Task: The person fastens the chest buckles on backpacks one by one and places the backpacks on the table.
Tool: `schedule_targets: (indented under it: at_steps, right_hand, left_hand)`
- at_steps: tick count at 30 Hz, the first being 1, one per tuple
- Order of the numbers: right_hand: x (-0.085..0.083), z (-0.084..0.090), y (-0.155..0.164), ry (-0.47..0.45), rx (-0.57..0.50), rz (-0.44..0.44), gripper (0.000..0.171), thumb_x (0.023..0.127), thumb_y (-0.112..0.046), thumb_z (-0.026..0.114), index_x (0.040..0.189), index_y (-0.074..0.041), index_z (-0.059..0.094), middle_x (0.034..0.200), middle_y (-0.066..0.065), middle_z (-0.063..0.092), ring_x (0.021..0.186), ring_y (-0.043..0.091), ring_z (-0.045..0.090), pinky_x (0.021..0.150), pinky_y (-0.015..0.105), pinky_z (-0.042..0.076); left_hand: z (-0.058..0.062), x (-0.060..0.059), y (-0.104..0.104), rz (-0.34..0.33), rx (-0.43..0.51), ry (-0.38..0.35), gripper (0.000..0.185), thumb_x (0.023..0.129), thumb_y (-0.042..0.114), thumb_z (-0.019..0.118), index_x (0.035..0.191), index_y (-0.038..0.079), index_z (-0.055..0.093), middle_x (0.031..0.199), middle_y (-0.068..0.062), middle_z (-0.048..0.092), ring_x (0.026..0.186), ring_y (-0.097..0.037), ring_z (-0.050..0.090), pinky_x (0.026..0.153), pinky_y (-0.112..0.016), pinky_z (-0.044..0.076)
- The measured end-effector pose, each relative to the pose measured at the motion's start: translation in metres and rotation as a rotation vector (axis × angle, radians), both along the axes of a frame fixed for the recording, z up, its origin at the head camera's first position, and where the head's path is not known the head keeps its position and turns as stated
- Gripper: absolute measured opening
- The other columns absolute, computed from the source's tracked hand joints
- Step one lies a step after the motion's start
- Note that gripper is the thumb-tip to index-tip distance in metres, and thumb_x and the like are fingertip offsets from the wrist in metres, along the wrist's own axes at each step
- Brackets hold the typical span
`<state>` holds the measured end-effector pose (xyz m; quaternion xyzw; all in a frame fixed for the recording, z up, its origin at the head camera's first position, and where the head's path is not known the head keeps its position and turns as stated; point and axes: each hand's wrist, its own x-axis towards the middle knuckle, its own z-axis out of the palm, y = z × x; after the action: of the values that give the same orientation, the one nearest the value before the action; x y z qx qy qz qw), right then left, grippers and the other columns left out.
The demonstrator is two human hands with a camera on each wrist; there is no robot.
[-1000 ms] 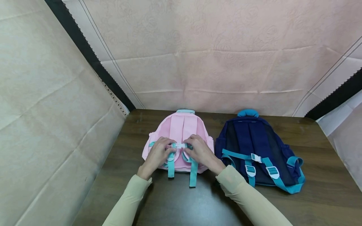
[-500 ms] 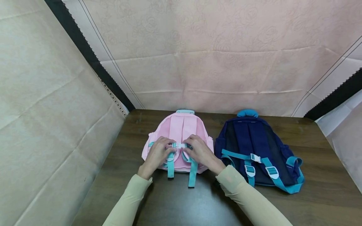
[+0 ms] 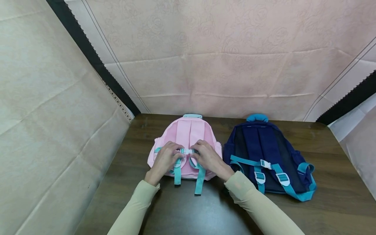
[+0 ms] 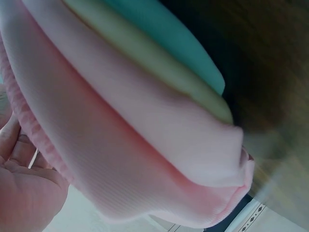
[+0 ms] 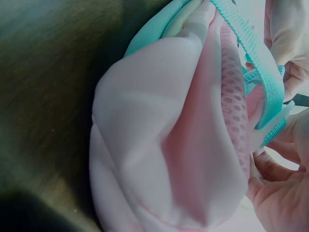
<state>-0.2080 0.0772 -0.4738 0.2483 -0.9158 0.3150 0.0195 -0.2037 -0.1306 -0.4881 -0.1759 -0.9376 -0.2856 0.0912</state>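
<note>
1. The pink backpack (image 3: pixel 188 137) lies straps-up on the dark worktop (image 3: pixel 182 212), just beside a navy backpack (image 3: pixel 264 153).
2. The left hand (image 3: pixel 164 160) and right hand (image 3: pixel 207 158) pinch its white chest buckle (image 3: pixel 187 151) from either side, fingers curled.

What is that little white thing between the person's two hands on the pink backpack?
In the head view, a white buckle on the teal chest strap sits between the left hand and the right hand, on the pink backpack.

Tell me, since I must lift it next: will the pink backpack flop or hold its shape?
The pink backpack lies flat with soft folded fabric, so it will probably sag. It looks unfilled, likely light. Its teal straps hang loose and may dangle.
</note>
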Motion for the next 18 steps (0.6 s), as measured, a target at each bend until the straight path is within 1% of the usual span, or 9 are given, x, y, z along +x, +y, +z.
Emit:
schedule_targets:
  at_steps: [7, 12, 18]
  right_hand:
    - [0.0003, 0.0007, -0.0024, 0.029, 0.002, 0.007, 0.029, 0.091, -0.013, 0.075, 0.118, -0.004, 0.074, 0.104, 0.009, 0.069, 0.087, 0.014, 0.057, 0.078, 0.028, 0.055]
    - [0.0005, 0.0011, -0.0049, 0.041, 0.013, 0.012, 0.028, 0.091, -0.013, 0.074, 0.118, -0.005, 0.074, 0.103, 0.008, 0.068, 0.087, 0.013, 0.057, 0.078, 0.027, 0.055]
    - [0.0002, 0.0007, -0.0062, 0.031, 0.006, 0.006, 0.028, 0.091, -0.012, 0.074, 0.118, -0.004, 0.074, 0.104, 0.009, 0.069, 0.087, 0.014, 0.058, 0.078, 0.028, 0.056]
  left_hand:
    - [-0.0003, -0.0009, 0.0010, -0.015, -0.004, 0.031, 0.024, 0.084, 0.023, 0.080, 0.106, 0.015, 0.075, 0.104, -0.001, 0.074, 0.098, -0.016, 0.063, 0.088, -0.037, 0.057]
    - [-0.0012, -0.0019, 0.0022, -0.017, -0.005, 0.032, 0.022, 0.084, 0.024, 0.080, 0.105, 0.015, 0.076, 0.101, -0.001, 0.074, 0.099, -0.017, 0.065, 0.089, -0.038, 0.057]
    - [-0.0015, -0.0016, 0.0028, -0.010, -0.005, 0.023, 0.024, 0.084, 0.024, 0.081, 0.106, 0.014, 0.076, 0.101, -0.001, 0.075, 0.099, -0.018, 0.066, 0.090, -0.038, 0.058]
